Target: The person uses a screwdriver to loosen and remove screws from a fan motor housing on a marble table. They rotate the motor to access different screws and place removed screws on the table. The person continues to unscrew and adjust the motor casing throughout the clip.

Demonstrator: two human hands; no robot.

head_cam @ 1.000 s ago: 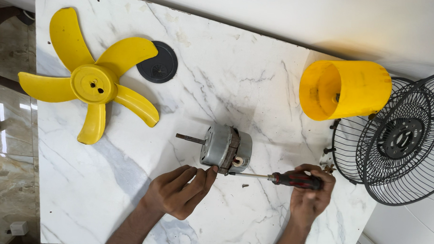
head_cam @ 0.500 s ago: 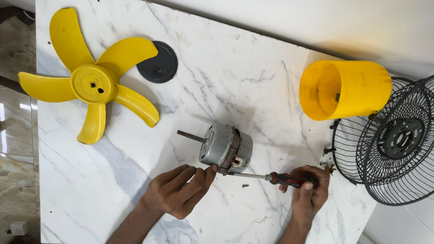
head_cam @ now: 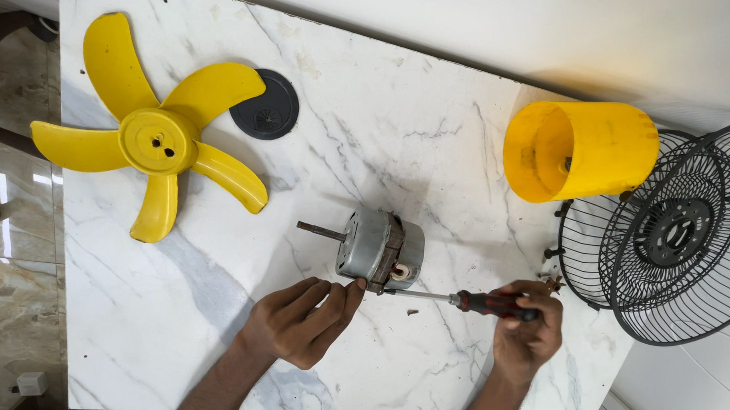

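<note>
A grey metal fan motor (head_cam: 378,247) lies on its side on the white marble table (head_cam: 400,133), its shaft pointing left. My left hand (head_cam: 300,321) rests on the table just below it, fingertips touching the motor's lower edge. My right hand (head_cam: 526,332) grips the red and black handle of a screwdriver (head_cam: 467,301). The screwdriver lies nearly level, its tip at the motor's lower right side. A small dark screw (head_cam: 411,312) lies on the table under the shaft of the screwdriver.
A yellow five-blade fan propeller (head_cam: 153,141) lies at the left, a round black cap (head_cam: 265,106) beside it. A yellow cylindrical housing (head_cam: 577,150) lies at the right, next to two black wire fan guards (head_cam: 671,232) overhanging the table's right edge.
My right hand has shifted slightly on the screwdriver handle, fingers turning around it. The motor and my left hand have stayed in place.
</note>
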